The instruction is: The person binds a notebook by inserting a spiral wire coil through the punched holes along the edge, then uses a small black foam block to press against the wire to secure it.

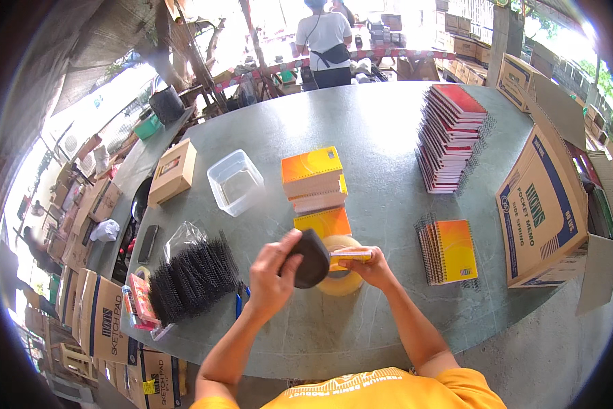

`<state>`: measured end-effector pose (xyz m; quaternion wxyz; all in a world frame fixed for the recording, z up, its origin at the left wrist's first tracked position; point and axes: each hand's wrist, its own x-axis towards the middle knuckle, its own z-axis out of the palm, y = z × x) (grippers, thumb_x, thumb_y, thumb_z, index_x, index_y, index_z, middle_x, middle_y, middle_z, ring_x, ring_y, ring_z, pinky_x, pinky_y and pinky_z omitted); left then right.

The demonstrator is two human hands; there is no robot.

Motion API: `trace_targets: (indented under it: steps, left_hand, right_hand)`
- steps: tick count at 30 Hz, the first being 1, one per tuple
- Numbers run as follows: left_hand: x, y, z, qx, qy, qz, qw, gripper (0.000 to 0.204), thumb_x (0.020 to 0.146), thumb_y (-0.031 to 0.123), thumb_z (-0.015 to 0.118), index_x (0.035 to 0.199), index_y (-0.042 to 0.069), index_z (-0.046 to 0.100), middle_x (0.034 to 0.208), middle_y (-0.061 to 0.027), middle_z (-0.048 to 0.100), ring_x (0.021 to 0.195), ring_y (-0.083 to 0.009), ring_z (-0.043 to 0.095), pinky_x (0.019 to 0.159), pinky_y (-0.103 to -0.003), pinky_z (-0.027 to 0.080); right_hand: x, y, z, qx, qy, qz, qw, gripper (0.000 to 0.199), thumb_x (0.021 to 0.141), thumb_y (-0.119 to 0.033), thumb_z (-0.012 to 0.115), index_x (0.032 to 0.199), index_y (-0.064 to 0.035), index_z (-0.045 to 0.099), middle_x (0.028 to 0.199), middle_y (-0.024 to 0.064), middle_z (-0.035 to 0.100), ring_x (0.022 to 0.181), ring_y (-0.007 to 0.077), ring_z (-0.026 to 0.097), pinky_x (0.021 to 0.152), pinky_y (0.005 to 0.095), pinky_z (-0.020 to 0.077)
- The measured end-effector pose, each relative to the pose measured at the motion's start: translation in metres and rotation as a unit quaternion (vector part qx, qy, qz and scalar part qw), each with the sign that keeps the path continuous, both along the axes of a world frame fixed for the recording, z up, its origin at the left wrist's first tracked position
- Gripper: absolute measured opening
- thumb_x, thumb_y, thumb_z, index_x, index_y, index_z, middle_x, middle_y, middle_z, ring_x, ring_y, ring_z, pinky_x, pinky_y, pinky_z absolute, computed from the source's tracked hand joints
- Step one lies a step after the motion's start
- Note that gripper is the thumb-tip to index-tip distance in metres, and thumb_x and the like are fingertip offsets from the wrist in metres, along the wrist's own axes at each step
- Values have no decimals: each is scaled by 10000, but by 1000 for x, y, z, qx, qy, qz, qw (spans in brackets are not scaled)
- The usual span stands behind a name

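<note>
My left hand [273,276] is closed on a black, rounded block [312,260] whose exact kind I cannot make out. Beside it, my right hand [371,269] grips a small yellow notepad [353,255], its page edges turned up toward me. The black block is at the pad's left end; whether they touch is unclear. Below both hands lies a wide roll of tape [340,286], partly covered by them. Just beyond, orange-yellow notepads [312,167] stand in a stack, with more [323,221] nearer me. To the right sits a pile of wire-bound yellow notebooks [458,252].
Black spiral coils [192,276] are heaped at left, near blue-handled pliers [239,303]. Farther back are a see-through plastic bin [235,178] and a wooden box [172,172]. Red notebooks [456,129] form a tall stack; an open carton [541,211] stands at right. A person [323,44] stands beyond the table.
</note>
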<state>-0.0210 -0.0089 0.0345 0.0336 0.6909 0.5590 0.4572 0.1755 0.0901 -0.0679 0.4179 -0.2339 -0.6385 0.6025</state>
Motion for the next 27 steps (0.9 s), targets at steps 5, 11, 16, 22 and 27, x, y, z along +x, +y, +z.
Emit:
trace_targets:
  steps: [5, 11, 16, 22, 27]
  left_hand:
    - [5, -17, -25, -160, 50, -150, 974, 400, 768, 43, 671, 1154, 128, 614, 958, -167, 648, 857, -298, 627, 798, -355, 509]
    - [0, 4, -6, -61, -19, -7, 998, 406, 739, -3, 692, 1134, 61, 624, 973, -144, 652, 869, -241, 632, 810, -339, 500]
    - [11, 10, -8, -13, 38, -77, 996, 429, 731, 3, 703, 1143, 93, 628, 931, -137, 648, 850, -279, 621, 801, -320, 499]
    - [20, 6, -16, -118, 18, -119, 986, 357, 737, -6, 692, 1085, 66, 653, 969, -126, 659, 853, -246, 634, 796, -328, 499]
    - [15, 14, -3, -105, 22, -113, 988, 326, 767, 19, 681, 1089, 50, 641, 962, -120, 660, 890, -245, 636, 805, -330, 497]
  right_hand:
    - [-5, -6, 1, -38, 20, 9, 999, 208, 837, -37, 646, 1044, -25, 668, 989, 23, 679, 870, 87, 601, 802, 245, 482]
    - [1, -1, -10, 7, -14, -1, 1000, 203, 834, -16, 647, 1034, 15, 659, 979, 49, 672, 885, 98, 601, 813, 257, 500]
    - [-1, -4, -7, -8, 1, 8, 1000, 236, 817, -14, 641, 1053, -12, 656, 969, 48, 680, 868, 93, 602, 788, 252, 493]
    - [2, -2, -5, 12, -20, 6, 1000, 239, 820, -41, 632, 1058, -35, 658, 965, 41, 690, 850, 90, 607, 778, 258, 489]
    - [1, -1, -11, 29, -31, 2, 999, 239, 815, -61, 643, 1052, -39, 658, 965, 64, 691, 843, 113, 625, 784, 269, 493]
